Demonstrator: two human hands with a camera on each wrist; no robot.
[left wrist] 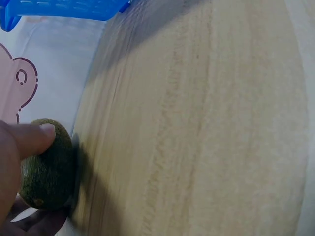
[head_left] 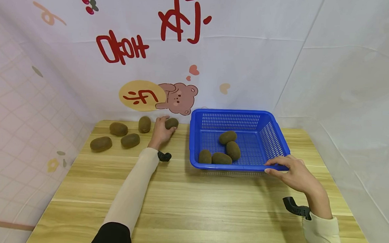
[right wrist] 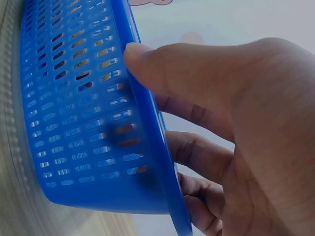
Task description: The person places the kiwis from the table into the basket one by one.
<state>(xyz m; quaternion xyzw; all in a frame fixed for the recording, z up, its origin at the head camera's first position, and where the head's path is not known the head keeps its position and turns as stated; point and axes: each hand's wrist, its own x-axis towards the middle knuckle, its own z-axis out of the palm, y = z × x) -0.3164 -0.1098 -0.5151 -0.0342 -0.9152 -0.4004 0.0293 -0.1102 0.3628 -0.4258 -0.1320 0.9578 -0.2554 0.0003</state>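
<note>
The left hand [head_left: 162,132] has its fingers and thumb bent around a fuzzy brown kiwi [head_left: 171,123]. That kiwi is at the back of the wooden surface [head_left: 210,209], close to the white cloth wall [head_left: 248,73]. In the left wrist view, the thumb [left wrist: 39,137] lies on one side of the kiwi and other fingers peek out past its lower end.

The right hand [head_left: 296,173] pinches the rim of a blue basket [head_left: 244,167] at its front right corner. The right wrist view shows the thumb on one side of the rim and the other fingers behind it.

The basket sits on the surface, to the right of the held kiwi. Inside it are four kiwis [head_left: 233,150], close together. Two of them are side by side by the front wall of the basket, and the other two go back toward the middle.

Four loose kiwis [head_left: 130,140] lie on the surface to the left of the left hand. The nearest one of these is just beside that hand, and the farthest one is near the left edge.

On the cloth wall, there is a pink bear [head_left: 179,99] above the held kiwi, with a yellow circle [head_left: 130,88] beside it and big red writing [head_left: 179,19] higher up
</note>
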